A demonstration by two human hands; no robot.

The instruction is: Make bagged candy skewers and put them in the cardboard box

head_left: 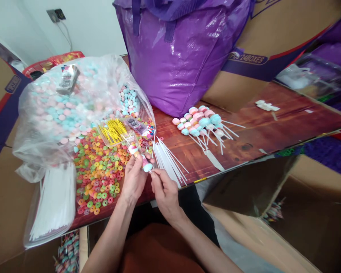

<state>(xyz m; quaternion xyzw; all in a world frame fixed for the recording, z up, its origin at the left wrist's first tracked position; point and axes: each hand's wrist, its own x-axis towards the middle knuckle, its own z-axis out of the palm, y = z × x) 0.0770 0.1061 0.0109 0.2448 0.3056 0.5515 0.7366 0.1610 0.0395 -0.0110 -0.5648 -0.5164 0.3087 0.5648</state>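
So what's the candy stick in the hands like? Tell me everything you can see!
The candy stick has puffy, soft-looking pieces: pale blue at the near end, then pink and white. A clear, shiny wrapper seems to cover it, reaching past the far end. It's tilted over the table, its far end toward the picture's upper left. The left hand grips its middle, hiding part; the right hand pinches it just past the blue end.

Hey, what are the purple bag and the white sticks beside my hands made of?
Purple bag: glossy, probably plastic sheeting, judging by its bright highlights and creases. White sticks: smooth, perhaps plastic, though paper is possible; they look thin, straight, evenly white.
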